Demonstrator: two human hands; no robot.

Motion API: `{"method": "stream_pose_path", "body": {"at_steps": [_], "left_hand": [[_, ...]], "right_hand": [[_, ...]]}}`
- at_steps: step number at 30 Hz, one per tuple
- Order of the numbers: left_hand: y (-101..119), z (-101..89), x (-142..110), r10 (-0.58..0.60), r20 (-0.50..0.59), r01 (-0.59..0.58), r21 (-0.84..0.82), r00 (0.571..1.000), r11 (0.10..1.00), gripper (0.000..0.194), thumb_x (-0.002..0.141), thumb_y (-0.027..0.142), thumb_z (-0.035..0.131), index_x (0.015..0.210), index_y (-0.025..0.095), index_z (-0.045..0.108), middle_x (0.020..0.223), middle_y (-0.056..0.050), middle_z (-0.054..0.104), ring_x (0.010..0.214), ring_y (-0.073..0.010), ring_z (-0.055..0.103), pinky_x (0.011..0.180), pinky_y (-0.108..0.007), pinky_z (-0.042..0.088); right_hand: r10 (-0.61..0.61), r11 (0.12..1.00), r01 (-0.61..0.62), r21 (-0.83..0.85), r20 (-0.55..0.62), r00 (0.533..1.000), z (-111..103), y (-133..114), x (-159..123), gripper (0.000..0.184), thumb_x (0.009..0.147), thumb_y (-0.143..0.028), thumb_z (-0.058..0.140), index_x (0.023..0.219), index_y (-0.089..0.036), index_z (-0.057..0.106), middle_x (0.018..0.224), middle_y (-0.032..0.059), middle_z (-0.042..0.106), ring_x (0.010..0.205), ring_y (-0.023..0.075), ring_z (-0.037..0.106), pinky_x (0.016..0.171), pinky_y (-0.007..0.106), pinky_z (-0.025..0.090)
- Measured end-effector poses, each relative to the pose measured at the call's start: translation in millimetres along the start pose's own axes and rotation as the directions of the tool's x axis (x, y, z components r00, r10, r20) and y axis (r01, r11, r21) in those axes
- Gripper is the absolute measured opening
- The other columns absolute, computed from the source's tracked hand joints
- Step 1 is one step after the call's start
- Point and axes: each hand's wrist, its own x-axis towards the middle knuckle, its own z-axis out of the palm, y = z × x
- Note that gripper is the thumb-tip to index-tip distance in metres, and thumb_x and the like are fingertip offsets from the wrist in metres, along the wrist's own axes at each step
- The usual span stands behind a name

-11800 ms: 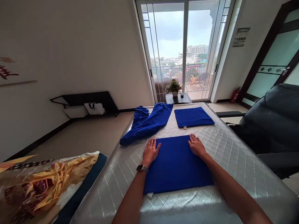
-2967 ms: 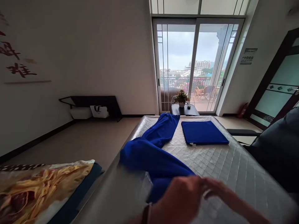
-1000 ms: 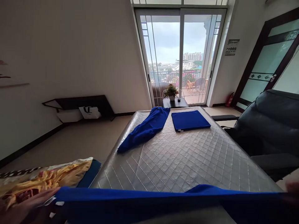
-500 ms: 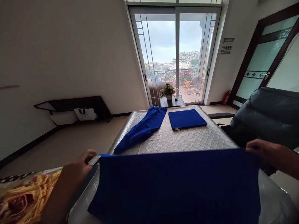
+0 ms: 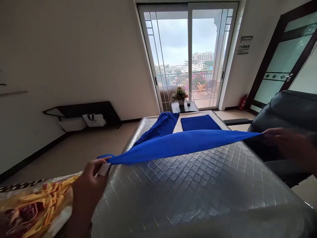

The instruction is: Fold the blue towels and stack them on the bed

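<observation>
L hand (image 5: 94, 180) grips one end of blue cloth (image 5: 183, 145), white tag (image 5: 104, 169) sticking out by the thumb. R hand (image 5: 282, 140) is blurred, but its fingers look closed on the opp. end. Cloth is up in the air, spanning mattress (image 5: 188, 185) from L side to R. Mid part bows up a bit, ends drawn narrow. Held at both ends prob. b/c that keeps it spread & off the mattress; can't tell if any of it touches the pieces behind.

Those sit at mattress's far end: crumpled blue cloth (image 5: 165, 124) on L, flat folded blue cloth (image 5: 201, 121) on R, near edge hidden by the held one. Likely put there so the near part has room for both hands.

Containers: pot (image 5: 181, 102) w/ flowering plant (image 5: 180, 93) in it, on low black stand (image 5: 174, 107) just past mattress's far end. Well off mattress's L side, by the wall: white bag (image 5: 95, 120) w/ dark handles, next to white box (image 5: 73, 125); contents of both n/v from here.

Close by mattress's near L edge: patterned bedding (image 5: 55, 198). Along its R side: black armchair (image 5: 294, 110).
</observation>
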Motion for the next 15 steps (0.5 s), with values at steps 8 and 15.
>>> {"method": "stream_pose_path", "body": {"at_steps": [8, 15], "left_hand": [[-57, 76.1, -106, 0.049, 0.419, -0.004, -0.107, 0.907, 0.994, 0.023, 0.073, 0.031, 0.051, 0.092, 0.028, 0.063, 0.112, -0.004, 0.079, 0.099, -0.0258, 0.077, 0.084, -0.034, 0.061], [-79, 73.8, -145, 0.023, 0.510, -0.002, -0.043, 0.860, 0.999, 0.027, 0.077, 0.029, 0.048, 0.097, 0.028, 0.066, 0.120, -0.004, 0.076, 0.103, -0.0248, 0.075, 0.084, -0.035, 0.062]], "right_hand": [[0.135, 0.950, -0.210, 0.232, 0.302, 0.944, 118, 28, -96, 0.042, 0.086, -0.066, 0.058, 0.097, -0.030, 0.076, 0.110, 0.0051, 0.078, 0.102, 0.0316, 0.074, 0.091, 0.041, 0.058], [0.211, 0.944, -0.283, 0.167, 0.352, 0.912, 137, 52, -138, 0.041, 0.085, -0.065, 0.053, 0.098, -0.035, 0.079, 0.117, 0.0020, 0.077, 0.106, 0.0327, 0.073, 0.094, 0.043, 0.060]]}}
